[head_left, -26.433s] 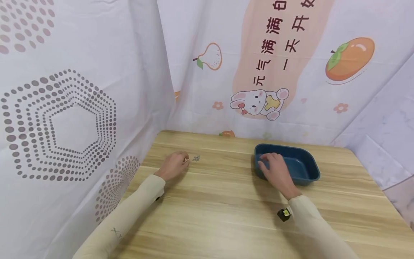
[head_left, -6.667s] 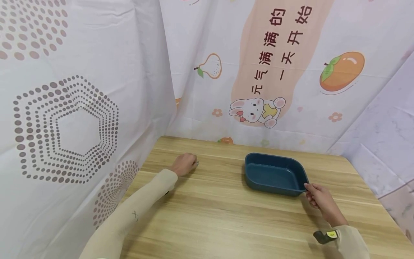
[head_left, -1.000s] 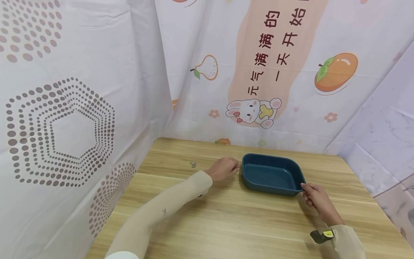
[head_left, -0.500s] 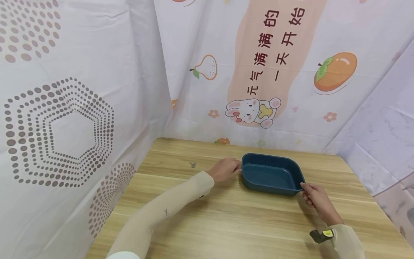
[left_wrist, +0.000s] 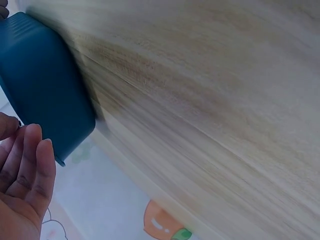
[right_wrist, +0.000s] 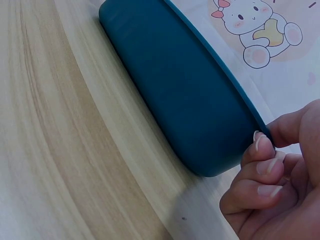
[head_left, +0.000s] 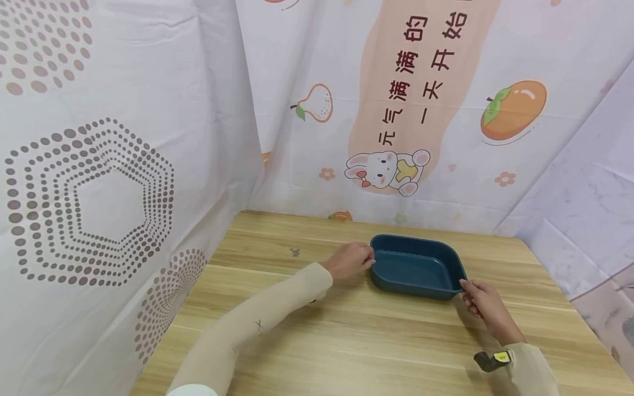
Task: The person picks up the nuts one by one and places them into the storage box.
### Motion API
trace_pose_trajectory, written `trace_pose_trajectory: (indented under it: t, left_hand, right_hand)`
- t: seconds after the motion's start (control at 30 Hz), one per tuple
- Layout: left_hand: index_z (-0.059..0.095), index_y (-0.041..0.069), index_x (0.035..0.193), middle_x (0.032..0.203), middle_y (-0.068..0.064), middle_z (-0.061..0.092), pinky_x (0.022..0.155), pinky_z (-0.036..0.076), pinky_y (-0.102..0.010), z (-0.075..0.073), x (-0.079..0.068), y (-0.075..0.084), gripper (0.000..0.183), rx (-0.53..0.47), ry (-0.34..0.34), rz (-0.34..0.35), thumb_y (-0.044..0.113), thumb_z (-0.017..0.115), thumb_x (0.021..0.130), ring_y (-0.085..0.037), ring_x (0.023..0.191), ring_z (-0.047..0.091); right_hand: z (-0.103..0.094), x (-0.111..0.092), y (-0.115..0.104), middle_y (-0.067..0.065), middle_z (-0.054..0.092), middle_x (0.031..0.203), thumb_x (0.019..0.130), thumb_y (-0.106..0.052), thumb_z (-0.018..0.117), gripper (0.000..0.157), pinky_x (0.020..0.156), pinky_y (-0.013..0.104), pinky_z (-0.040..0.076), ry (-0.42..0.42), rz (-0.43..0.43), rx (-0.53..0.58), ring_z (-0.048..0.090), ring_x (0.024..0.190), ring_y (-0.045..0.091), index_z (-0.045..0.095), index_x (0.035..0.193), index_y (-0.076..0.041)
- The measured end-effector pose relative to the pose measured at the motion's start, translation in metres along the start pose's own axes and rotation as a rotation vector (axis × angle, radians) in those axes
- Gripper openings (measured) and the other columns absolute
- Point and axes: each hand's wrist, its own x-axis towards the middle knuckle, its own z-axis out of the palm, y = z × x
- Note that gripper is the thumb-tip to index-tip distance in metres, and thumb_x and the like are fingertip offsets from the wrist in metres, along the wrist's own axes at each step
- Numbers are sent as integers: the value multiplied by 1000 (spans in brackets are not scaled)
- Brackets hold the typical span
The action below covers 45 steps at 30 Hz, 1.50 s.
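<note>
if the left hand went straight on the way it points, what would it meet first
Probably the blue tray: in the head view the left hand points at its left end, fingertips at the rim. Height is unclear, so it might pass over.

Left arm: extended from the near side toward the far centre; left hand pinched, thumb to index finger. Right hand: at right, thumb opposing curled fingers.
</note>
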Motion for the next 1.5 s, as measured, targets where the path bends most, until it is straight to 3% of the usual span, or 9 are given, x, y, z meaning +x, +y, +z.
trace_pose_trajectory:
  t: [0.87,1.5]
  left_hand:
    - [72,15,91,83,7,65,66,44,-13,2,3,3,15,-35,-68,-7,23,60,95,0,72,55]
    - [70,17,93,86,7,65,66,44,-13,0,-4,-3,10,-50,-14,-23,22,61,94,0,73,56]
  right_hand:
    - [2,1,-1,-4,47,61,100,-36,48,47,39,23,34,-5,0,2,38,46,5,53,84,8]
    - [0,-1,-1,-4,46,62,100,-37,46,48,40,24,34,-8,5,-4,38,47,5,52,84,8]
